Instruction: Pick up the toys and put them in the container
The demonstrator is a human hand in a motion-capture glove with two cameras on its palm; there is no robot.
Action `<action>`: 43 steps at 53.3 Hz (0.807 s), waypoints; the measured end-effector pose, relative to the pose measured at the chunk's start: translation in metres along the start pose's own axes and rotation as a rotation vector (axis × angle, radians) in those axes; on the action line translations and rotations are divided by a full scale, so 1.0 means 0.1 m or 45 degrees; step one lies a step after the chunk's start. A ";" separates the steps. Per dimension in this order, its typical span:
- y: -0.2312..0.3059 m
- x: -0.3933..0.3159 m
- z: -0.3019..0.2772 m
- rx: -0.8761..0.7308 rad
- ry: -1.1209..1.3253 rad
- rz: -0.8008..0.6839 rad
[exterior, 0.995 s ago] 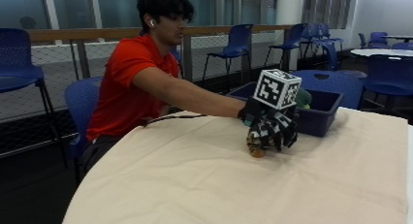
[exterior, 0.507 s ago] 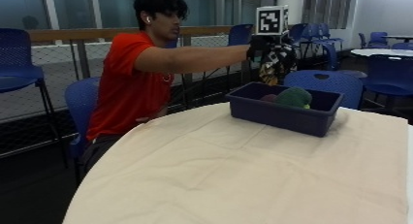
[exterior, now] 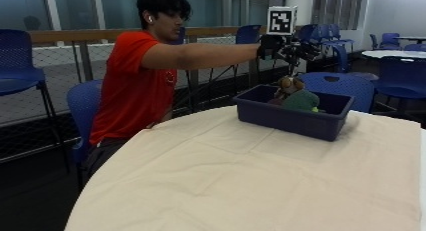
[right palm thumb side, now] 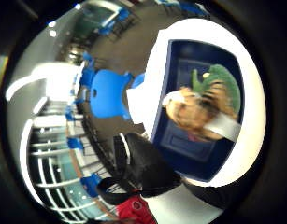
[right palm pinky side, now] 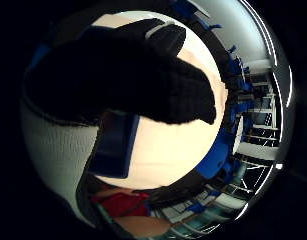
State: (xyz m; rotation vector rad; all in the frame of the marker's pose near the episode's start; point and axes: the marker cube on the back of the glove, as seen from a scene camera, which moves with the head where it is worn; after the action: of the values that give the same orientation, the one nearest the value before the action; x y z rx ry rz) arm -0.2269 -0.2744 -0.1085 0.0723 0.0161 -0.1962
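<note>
Outside view: brown toy (exterior: 287,84) dropping into the blue container (exterior: 293,119).
The gloved right hand (exterior: 287,47) hangs above the container on the desk (exterior: 253,176) with fingers spread and holding nothing, apparently just past release. The brown toy sits at the rim beside the green toy (exterior: 303,100) already inside; the thumb-side palm view shows both within the walls.

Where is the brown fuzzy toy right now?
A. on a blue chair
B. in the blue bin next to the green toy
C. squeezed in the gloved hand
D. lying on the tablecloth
B: the brown toy is in the blue bin against the green toy, with the gloved right hand above it, holding nothing.
</note>
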 end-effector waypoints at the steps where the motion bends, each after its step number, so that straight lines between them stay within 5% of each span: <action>1: 0.03 0.05 -0.01 -0.003 0.011 -0.007; 8: 0.28 0.33 -0.13 -0.004 0.030 -0.041; 17: 0.60 0.85 -0.12 0.056 -0.024 0.175; 43: 1.66 2.04 0.93 0.008 -0.048 0.398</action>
State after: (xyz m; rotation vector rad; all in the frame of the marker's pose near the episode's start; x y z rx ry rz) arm 0.0062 -0.1587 -0.0085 0.0766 -0.0330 0.1146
